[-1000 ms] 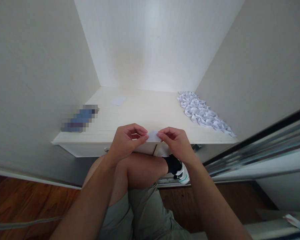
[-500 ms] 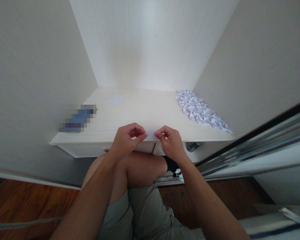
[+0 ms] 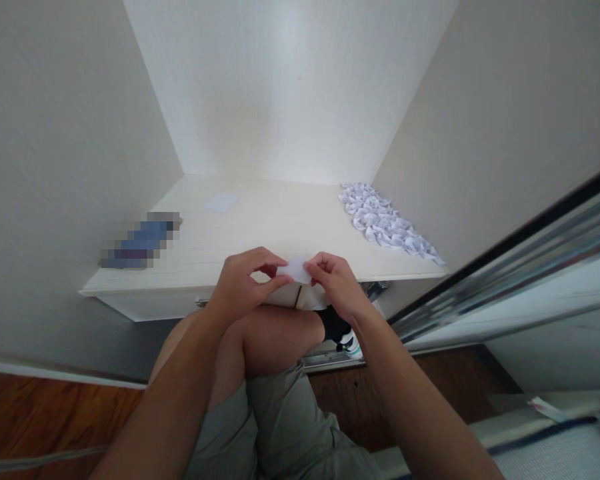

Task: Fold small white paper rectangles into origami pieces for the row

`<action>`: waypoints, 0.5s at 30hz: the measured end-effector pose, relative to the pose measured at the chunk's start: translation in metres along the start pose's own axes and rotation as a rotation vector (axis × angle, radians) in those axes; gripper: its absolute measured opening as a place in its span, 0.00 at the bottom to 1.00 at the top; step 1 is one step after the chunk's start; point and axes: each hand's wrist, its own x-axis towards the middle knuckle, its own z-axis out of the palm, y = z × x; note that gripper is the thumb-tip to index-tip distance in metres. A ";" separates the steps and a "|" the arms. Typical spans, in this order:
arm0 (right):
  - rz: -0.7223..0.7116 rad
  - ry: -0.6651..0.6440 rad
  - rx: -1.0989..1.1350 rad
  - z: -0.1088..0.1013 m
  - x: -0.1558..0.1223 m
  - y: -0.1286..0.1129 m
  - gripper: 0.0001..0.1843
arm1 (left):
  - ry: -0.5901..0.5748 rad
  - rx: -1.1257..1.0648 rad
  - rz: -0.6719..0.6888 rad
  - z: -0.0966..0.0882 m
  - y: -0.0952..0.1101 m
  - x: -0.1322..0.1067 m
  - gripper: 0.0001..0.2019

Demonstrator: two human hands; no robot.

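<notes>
A small white slip of paper [image 3: 296, 270] is held up between my two hands, just over the shelf's front edge. My right hand [image 3: 333, 277] pinches its right end between thumb and curled fingers. At the left end, the thumb and index finger of my left hand [image 3: 253, 277] sit on opposite edges of the slip, a small gap showing between their tips. Farther back on the left, another flat white piece of paper [image 3: 222, 203] lies on the shelf. Rows of folded white paper pieces [image 3: 387, 220] are bunched along the right side.
The cream shelf [image 3: 270, 223] is boxed in by walls on three sides. A blurred blue object [image 3: 143, 243] lies at its left end. Below the front edge are a drawer handle [image 3: 201, 303] and a dark can-like object [image 3: 375, 290]. A metal sliding-door frame [image 3: 505, 263] runs at right.
My left thumb and index finger have spread farther apart at the slip, and more of its white face shows. The whole view has shifted slightly, moving the scene left.
</notes>
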 end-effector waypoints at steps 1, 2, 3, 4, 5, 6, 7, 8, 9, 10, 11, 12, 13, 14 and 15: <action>0.033 -0.015 0.069 -0.002 -0.001 -0.002 0.21 | -0.027 0.006 0.034 -0.001 0.001 0.000 0.10; 0.069 -0.029 0.129 -0.004 -0.003 -0.004 0.22 | -0.050 0.017 0.065 -0.001 0.001 0.000 0.12; 0.106 -0.043 0.180 -0.006 -0.004 -0.007 0.22 | -0.062 0.034 0.094 -0.001 0.002 -0.001 0.12; 0.147 -0.060 0.219 -0.008 -0.005 -0.009 0.22 | -0.063 0.053 0.119 -0.001 0.003 -0.001 0.10; 0.188 -0.075 0.248 -0.009 -0.007 -0.010 0.22 | -0.054 0.069 0.145 0.000 0.004 -0.002 0.08; 0.227 -0.092 0.269 -0.011 -0.008 -0.012 0.22 | -0.040 0.079 0.169 0.001 0.005 -0.003 0.08; 0.260 -0.107 0.287 -0.012 -0.009 -0.013 0.22 | -0.025 0.083 0.193 0.002 0.006 -0.003 0.09; 0.285 -0.122 0.300 -0.014 -0.010 -0.014 0.22 | -0.011 0.084 0.215 0.003 0.007 -0.004 0.11; 0.301 -0.134 0.310 -0.015 -0.011 -0.014 0.22 | 0.003 0.083 0.237 0.004 0.008 -0.004 0.12; 0.312 -0.145 0.314 -0.015 -0.012 -0.015 0.22 | 0.013 0.080 0.257 0.005 0.009 -0.005 0.12; 0.320 -0.153 0.313 -0.016 -0.013 -0.016 0.22 | 0.021 0.076 0.274 0.005 0.010 -0.005 0.13; 0.325 -0.161 0.304 -0.017 -0.014 -0.017 0.22 | 0.027 0.072 0.284 0.006 0.012 -0.005 0.13; 0.330 -0.168 0.289 -0.018 -0.015 -0.018 0.22 | 0.031 0.068 0.292 0.006 0.013 -0.005 0.13; 0.335 -0.175 0.270 -0.019 -0.016 -0.020 0.21 | 0.028 0.063 0.298 0.006 0.014 -0.006 0.13; 0.337 -0.180 0.248 -0.020 -0.017 -0.022 0.21 | 0.023 0.059 0.300 0.007 0.015 -0.006 0.13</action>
